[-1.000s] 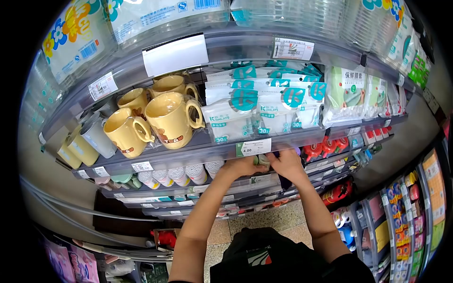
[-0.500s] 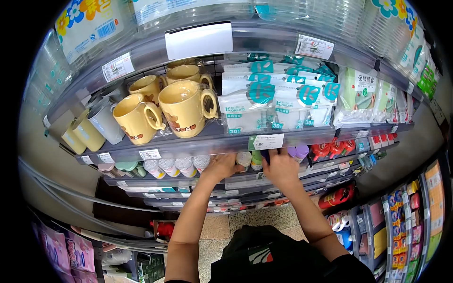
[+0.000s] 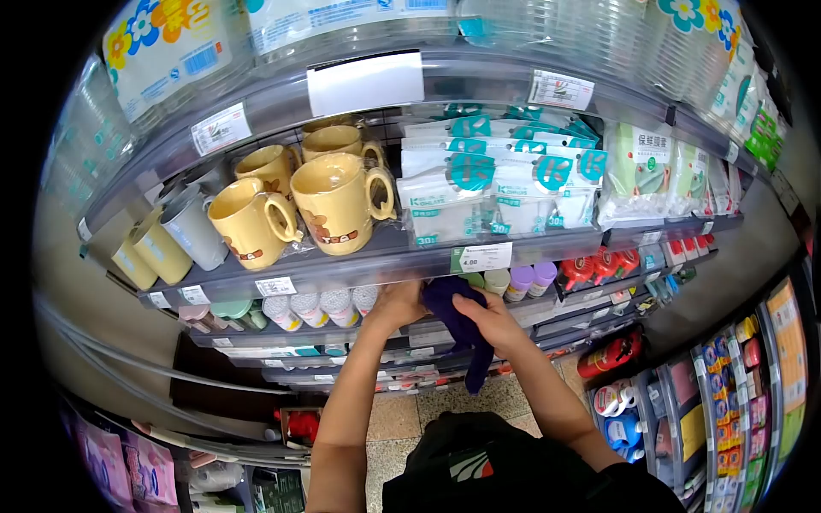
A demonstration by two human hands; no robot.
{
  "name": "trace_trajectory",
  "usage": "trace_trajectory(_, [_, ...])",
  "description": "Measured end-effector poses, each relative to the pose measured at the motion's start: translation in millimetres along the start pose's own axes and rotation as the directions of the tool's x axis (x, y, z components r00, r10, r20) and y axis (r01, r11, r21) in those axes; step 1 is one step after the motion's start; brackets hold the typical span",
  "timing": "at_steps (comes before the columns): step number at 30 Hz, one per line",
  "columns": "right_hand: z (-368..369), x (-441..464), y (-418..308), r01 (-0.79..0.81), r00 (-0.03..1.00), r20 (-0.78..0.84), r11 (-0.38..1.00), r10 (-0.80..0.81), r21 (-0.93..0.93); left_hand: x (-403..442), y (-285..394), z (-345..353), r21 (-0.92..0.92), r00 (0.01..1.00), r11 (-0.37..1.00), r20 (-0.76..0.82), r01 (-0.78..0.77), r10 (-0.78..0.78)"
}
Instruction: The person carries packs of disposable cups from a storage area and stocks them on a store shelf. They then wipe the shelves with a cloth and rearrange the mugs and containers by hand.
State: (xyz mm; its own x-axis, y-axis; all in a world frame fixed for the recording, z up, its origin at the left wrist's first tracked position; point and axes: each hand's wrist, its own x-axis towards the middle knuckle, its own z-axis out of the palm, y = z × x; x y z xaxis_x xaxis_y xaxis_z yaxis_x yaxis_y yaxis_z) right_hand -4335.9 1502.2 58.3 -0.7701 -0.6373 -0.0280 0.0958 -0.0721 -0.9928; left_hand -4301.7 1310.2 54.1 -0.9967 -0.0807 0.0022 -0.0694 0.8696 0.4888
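Note:
My right hand [image 3: 494, 322] grips a dark purple cloth [image 3: 462, 318] at the front of the shelf below the mugs; one end of the cloth dangles down. My left hand [image 3: 400, 306] is at the cloth's left side, its fingertips partly hidden under the shelf edge, so what it holds cannot be made out. Small containers with purple lids [image 3: 519, 282] stand to the right of the cloth. White-topped containers [image 3: 308, 309] are lined up left of my left hand.
Above are wrapped yellow mugs [image 3: 333, 201], white and teal packets [image 3: 453, 197] and a shelf rail with a green price tag [image 3: 481, 257]. A fire extinguisher [image 3: 611, 352] is at the lower right. Metal tubes [image 3: 154, 368] run along the left.
The purple cloth, barely visible before under my right hand, is now drawn out in front of the shelf and hangs down. My left hand has moved slightly right, beside it.

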Motion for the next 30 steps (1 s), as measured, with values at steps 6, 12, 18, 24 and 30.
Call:
trace_trajectory(6, [-43, -53, 7, -0.277, 0.946, -0.009, 0.822, 0.324, 0.497, -32, 15, -18, 0.018, 0.993, 0.998, -0.104, -0.058, 0.06])
trace_trajectory(12, [-136, -118, -3, 0.009, 0.885, -0.407, 0.865, 0.227, 0.502, -51, 61, 19, 0.088, 0.902, 0.963, -0.338, -0.256, 0.27])
trace_trajectory(18, [-274, -105, -6, -0.098, 0.53, -0.59, 0.647, -0.609, -0.756, -24, 157, 102, -0.258, 0.88, 0.845, -0.221, -0.469, 0.421])
trace_trajectory(24, [-357, -55, -28, -0.442, 0.698, -0.335, -0.012, -0.632, -0.897, 62, 213, 183, -0.433, 0.928, 0.834, -0.295, -0.341, 0.226])
trace_trajectory(30, [-369, -22, -13, -0.383, 0.77, -0.295, -0.04, -0.566, -0.923, 117, 224, 221, -0.364, 0.826, 0.89, -0.564, -0.274, 0.024])
